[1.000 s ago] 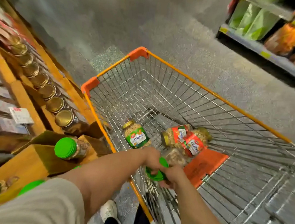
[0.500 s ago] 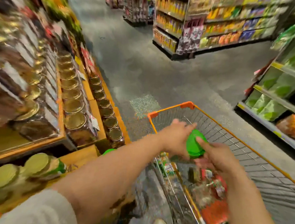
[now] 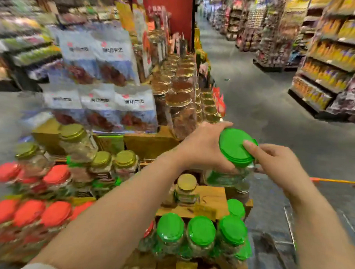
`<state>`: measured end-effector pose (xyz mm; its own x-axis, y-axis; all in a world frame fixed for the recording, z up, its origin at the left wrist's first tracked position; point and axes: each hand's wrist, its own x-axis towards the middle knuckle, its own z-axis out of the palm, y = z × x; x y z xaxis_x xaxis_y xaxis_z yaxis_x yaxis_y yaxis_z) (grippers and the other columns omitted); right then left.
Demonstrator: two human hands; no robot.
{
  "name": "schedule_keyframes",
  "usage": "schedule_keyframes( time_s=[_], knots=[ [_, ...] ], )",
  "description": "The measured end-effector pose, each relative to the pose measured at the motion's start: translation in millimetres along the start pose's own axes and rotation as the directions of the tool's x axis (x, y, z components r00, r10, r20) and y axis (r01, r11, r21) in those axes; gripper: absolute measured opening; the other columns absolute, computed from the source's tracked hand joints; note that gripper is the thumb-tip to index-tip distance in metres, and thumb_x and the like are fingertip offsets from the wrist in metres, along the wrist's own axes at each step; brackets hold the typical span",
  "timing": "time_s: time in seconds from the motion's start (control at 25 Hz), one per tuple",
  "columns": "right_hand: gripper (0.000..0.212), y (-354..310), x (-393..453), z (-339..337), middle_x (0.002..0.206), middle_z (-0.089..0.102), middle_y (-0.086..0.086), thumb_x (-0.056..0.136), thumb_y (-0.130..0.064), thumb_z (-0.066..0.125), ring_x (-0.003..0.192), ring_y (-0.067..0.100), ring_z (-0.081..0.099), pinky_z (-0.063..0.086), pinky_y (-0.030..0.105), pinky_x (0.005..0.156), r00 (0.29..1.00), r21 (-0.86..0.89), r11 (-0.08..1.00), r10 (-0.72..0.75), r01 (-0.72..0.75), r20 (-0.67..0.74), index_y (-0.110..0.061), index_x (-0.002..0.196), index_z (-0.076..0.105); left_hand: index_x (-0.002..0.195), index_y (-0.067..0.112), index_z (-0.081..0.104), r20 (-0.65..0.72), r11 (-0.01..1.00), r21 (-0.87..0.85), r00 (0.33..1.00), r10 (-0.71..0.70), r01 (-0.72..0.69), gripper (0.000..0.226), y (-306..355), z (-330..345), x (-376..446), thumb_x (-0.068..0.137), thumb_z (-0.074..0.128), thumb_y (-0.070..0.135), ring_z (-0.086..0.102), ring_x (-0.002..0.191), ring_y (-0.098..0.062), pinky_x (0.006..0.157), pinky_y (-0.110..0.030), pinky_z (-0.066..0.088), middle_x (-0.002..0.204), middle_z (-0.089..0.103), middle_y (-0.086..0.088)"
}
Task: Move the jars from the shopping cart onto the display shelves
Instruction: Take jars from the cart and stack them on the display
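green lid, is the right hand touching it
Touching. The head view shows a right hand fingertip lying on the green lid of the jar that the left hand grips.

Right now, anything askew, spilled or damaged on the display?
Nothing stands out. The green-lidded jar is gripped by the left hand, with the right hand touching its lid. The shelved green-lidded jars stand upright; blur hides finer damage.
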<state>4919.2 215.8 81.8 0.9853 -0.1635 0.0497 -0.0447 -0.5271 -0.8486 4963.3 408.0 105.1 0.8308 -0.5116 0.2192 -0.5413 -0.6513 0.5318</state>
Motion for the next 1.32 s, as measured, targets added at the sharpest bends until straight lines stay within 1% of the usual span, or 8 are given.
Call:
schedule_keyframes(
  time_s=[0.12, 0.16, 0.36, 0.56, 0.72, 0.96, 1.16, 1.32],
  knots=[
    [0.024, -49, 20, 69, 0.097, 0.074, -0.001, 0.091, -0.041, 0.063, 0.087, 0.015, 0.07, 0.058, 0.035, 0.071, 0.977, 0.245, 0.968, -0.103, 0.055, 0.189, -0.024, 0.108, 0.068, 0.142, 0.03, 0.039, -0.06, 0.984, -0.035, 0.982, -0.176, 0.174, 0.107, -57, -54, -27, 0.052, 0.093, 0.044, 0.051, 0.109, -0.015, 0.094, -0.026, 0.045, 0.121, 0.048, -0.001],
    [0.022, -63, 28, 90, 0.099, 0.072, -0.005, 0.092, -0.035, 0.063, 0.086, 0.011, 0.069, 0.055, 0.029, 0.068, 0.965, 0.274, 0.959, -0.14, 0.077, 0.221, -0.031, 0.114, 0.064, 0.141, 0.029, 0.039, -0.071, 0.976, -0.04, 0.973, -0.218, 0.216, 0.104, -73, -68, -33, 0.052, 0.093, 0.042, 0.052, 0.107, -0.015, 0.09, -0.026, 0.046, 0.121, 0.047, 0.0],
    [0.034, -100, 77, 180, 0.106, 0.072, -0.004, 0.084, -0.049, 0.068, 0.097, 0.017, 0.07, 0.06, 0.05, 0.079, 0.927, 0.371, 0.923, -0.224, 0.103, 0.301, -0.036, 0.115, 0.064, 0.141, 0.024, 0.047, -0.141, 0.945, -0.01, 0.935, -0.325, 0.327, 0.101, -133, -127, -50, 0.053, 0.095, 0.037, 0.055, 0.111, -0.009, 0.093, -0.026, 0.048, 0.126, 0.057, 0.007],
    [0.069, -137, 112, 261, 0.103, 0.072, -0.005, 0.059, -0.07, 0.064, 0.095, 0.017, 0.069, 0.057, 0.05, 0.084, 0.897, 0.319, 0.941, -0.235, 0.114, 0.373, -0.029, 0.115, 0.064, 0.146, 0.023, 0.045, -0.172, 0.901, 0.119, 0.902, -0.395, 0.417, 0.104, -196, -163, -64, 0.055, 0.093, 0.039, 0.052, 0.122, -0.014, 0.096, -0.024, 0.042, 0.137, 0.055, 0.004],
    [0.061, -150, 131, 322, 0.107, 0.069, -0.005, 0.069, -0.062, 0.068, 0.098, 0.017, 0.066, 0.057, 0.05, 0.084, 0.9, 0.219, 0.973, -0.164, 0.08, 0.404, -0.029, 0.12, 0.061, 0.147, 0.025, 0.043, -0.132, 0.852, 0.271, 0.894, -0.429, 0.448, 0.109, -253, -181, -72, 0.052, 0.09, 0.052, 0.05, 0.121, -0.02, 0.098, -0.037, 0.048, 0.132, 0.056, -0.001],
    [0.036, -154, 146, 398, 0.102, 0.068, -0.004, 0.083, -0.045, 0.069, 0.091, 0.016, 0.066, 0.059, 0.046, 0.079, 0.942, 0.142, 0.99, -0.025, -0.024, 0.334, -0.027, 0.113, 0.061, 0.146, 0.027, 0.041, 0.025, 0.778, 0.555, 0.929, -0.37, 0.295, 0.106, -331, -198, -66, 0.056, 0.078, 0.069, 0.052, 0.117, -0.025, 0.095, -0.042, 0.046, 0.125, 0.059, -0.003],
    [0.028, -152, 145, 436, 0.094, 0.069, -0.004, 0.083, -0.042, 0.071, 0.085, 0.018, 0.068, 0.059, 0.038, 0.069, 0.954, 0.1, 0.985, 0.105, -0.138, 0.281, -0.026, 0.103, 0.06, 0.134, 0.032, 0.048, 0.164, 0.771, 0.622, 0.941, -0.296, 0.134, 0.093, -381, -196, -62, 0.055, 0.073, 0.073, 0.052, 0.107, -0.021, 0.081, -0.039, 0.039, 0.112, 0.064, 0.006],
    [0.045, -151, 144, 451, 0.102, 0.071, -0.003, 0.079, -0.049, 0.069, 0.087, 0.016, 0.068, 0.059, 0.039, 0.073, 0.961, 0.035, 0.99, 0.126, -0.139, 0.246, -0.027, 0.117, 0.064, 0.138, 0.03, 0.045, 0.219, 0.788, 0.611, 0.939, -0.265, 0.08, 0.096, -401, -193, -62, 0.057, 0.073, 0.073, 0.05, 0.109, -0.021, 0.088, -0.041, 0.04, 0.114, 0.063, 0.006]
  ],
)
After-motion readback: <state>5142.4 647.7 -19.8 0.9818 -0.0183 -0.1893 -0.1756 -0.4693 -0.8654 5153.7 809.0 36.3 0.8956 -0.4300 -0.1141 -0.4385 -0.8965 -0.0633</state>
